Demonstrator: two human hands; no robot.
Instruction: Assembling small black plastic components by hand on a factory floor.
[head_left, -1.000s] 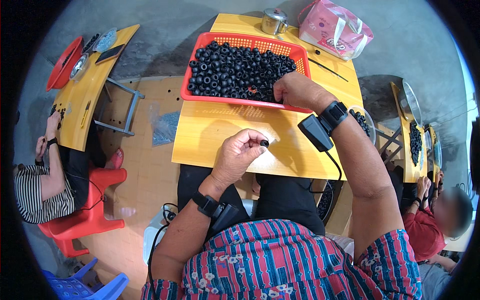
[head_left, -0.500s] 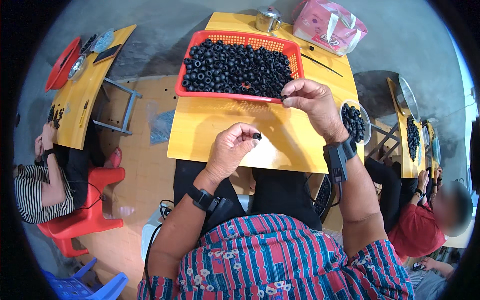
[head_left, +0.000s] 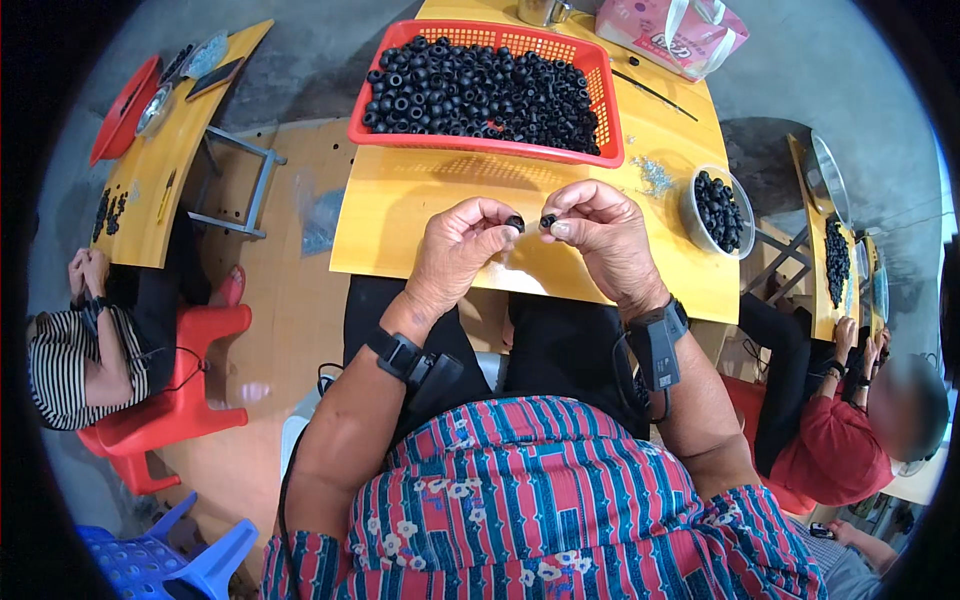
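Observation:
Between thumb and fingers my left hand (head_left: 462, 248) pinches a small black ring-shaped part (head_left: 515, 224). My right hand (head_left: 608, 240) pinches another small black part (head_left: 548, 221), its round end facing the first one. The two parts are close together but apart, above the near side of the yellow table (head_left: 400, 215). Beyond my hands stands a red plastic basket (head_left: 490, 146), filled with many black hollow round parts (head_left: 440, 90). To the right of my right hand is a clear round tub (head_left: 690, 215) holding black parts (head_left: 722, 212).
Small clear pieces (head_left: 653, 175) lie beside the tub. A thin black rod (head_left: 655, 95), a metal pot (head_left: 540, 10) and a pink bag (head_left: 672, 35) are at the table's far end. Co-workers sit at yellow tables left (head_left: 150, 190) and right (head_left: 826, 310); a red stool (head_left: 170, 380) stands left.
My right hand has come from the basket's near right corner toward my left hand, bringing a black part. The view has shifted, and the clear pieces beside the tub now show.

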